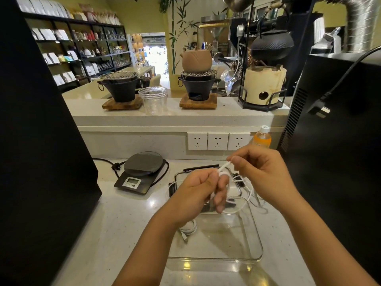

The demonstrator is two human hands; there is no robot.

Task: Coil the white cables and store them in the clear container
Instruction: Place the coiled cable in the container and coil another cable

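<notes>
Centre frame: left hand (198, 190) grips thin white cable (243, 205), turns wound round its fingers; right hand (261, 172) pinches cable end. Clear rectangular glass container (255, 250) sits below, w/ one coiled white cable (188, 228) inside at left. Risk: slack tail snagging container rim, loosening coil.

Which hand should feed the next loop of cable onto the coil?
Probably the right hand: it pinches the free end of the white cable, while the left hand has cable wound on its fingers above the clear container.
</notes>
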